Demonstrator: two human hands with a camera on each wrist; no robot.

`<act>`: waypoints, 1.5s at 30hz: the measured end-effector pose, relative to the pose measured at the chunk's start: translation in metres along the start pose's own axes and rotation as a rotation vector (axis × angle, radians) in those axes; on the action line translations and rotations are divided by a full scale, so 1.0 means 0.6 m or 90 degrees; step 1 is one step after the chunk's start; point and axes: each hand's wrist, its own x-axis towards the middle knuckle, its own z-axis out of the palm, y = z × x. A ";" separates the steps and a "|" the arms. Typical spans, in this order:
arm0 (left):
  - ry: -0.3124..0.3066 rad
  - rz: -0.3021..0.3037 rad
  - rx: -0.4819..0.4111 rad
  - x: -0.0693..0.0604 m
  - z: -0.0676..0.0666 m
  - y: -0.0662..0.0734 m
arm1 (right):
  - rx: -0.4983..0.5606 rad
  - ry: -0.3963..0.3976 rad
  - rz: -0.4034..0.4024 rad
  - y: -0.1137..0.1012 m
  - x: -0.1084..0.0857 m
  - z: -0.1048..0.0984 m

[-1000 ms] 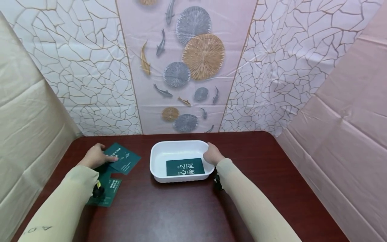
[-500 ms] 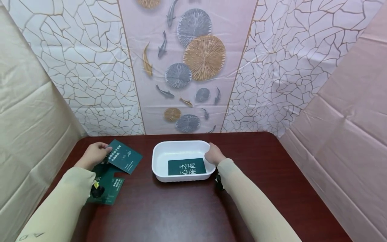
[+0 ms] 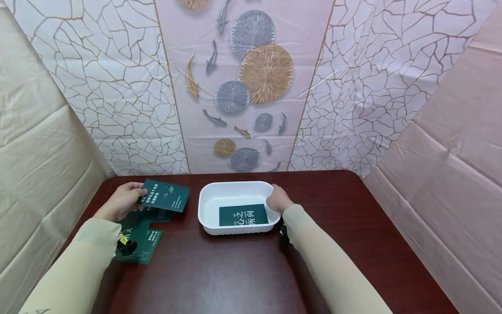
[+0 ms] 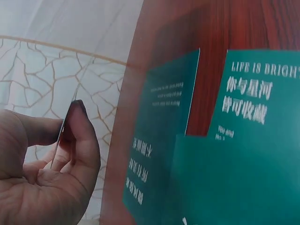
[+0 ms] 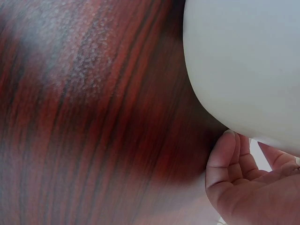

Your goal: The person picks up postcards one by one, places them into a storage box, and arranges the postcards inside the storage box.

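Observation:
My left hand (image 3: 121, 202) pinches a dark green printed card (image 3: 169, 197) between thumb and fingers, raised over other cards. In the left wrist view that card shows edge-on as a thin line between the thumb and fingers (image 4: 83, 136). Beneath and nearer lie several overlapping green cards (image 4: 243, 178) with white lettering, partly hidden by the left hand and sleeve in the head view. My right hand (image 3: 279, 199) grips the right rim of a white plastic tray (image 3: 211, 198). Inside this tray lies another green card (image 3: 229, 216) with white characters.
The dark red-brown wooden table (image 3: 219, 279) carries everything. A patterned cloth (image 3: 333, 131) hangs behind its far edge, and pale cloth walls (image 3: 443, 174) flank both sides. A black wrist device (image 3: 127, 247) sits at the left cuff.
My left hand has lifted the top card off the pile, and the card has turned and moved slightly up and right, uncovering a card below. The right hand stays on the tray.

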 end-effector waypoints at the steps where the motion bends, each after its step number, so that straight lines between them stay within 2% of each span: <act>1: -0.002 0.003 -0.005 0.000 0.003 0.003 | 0.001 0.000 0.002 0.000 0.000 0.000; 11: 0.000 0.055 -0.051 -0.004 0.051 0.036 | 0.012 0.005 0.002 0.000 -0.005 0.000; 19: -0.012 0.093 -0.047 0.003 0.080 0.052 | 0.006 0.005 0.001 0.001 -0.001 -0.001; 31: -0.035 0.109 -0.065 0.003 0.121 0.085 | 0.009 -0.002 -0.003 0.001 -0.001 0.000; 45: -0.041 0.108 -0.073 0.006 0.159 0.107 | 0.001 0.002 -0.001 -0.001 -0.002 0.000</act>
